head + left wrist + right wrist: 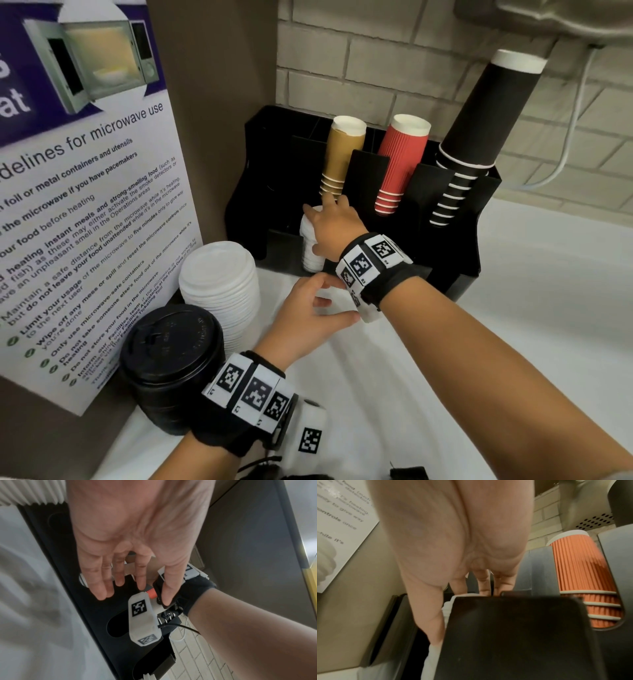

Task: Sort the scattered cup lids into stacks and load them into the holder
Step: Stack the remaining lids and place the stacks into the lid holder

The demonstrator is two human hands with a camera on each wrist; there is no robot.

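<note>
Head view shows your right hand [334, 228] grasping the small stack of white plastic lids [310, 246] standing in the black plastic holder [455, 246] at its front-left slot. Your left hand [308, 315], at 6 o'clock from it, hangs relaxed and empty. Taller white lid stack [221, 284] and black lid stack [171, 356] stand at 8 o'clock.

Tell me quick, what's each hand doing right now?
Left hand: open, fingers relaxed, holding nothing.
Right hand: holds the stack of white lids standing in the black holder.
</note>
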